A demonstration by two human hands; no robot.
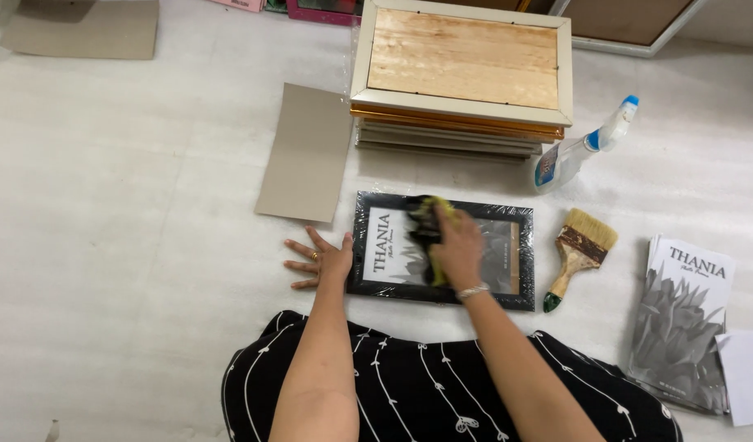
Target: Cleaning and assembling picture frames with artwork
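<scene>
On the black picture frame (pixel 520 270), right hand (pixel 458 250) presses a yellow cloth (pixel 430 214).

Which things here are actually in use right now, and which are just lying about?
In use:
right hand pressing a yellow cloth on the black picture frame
left hand flat at the frame's left edge

Lying about:
paintbrush
spray bottle
stack of frames
grey card
printed sheets
</scene>
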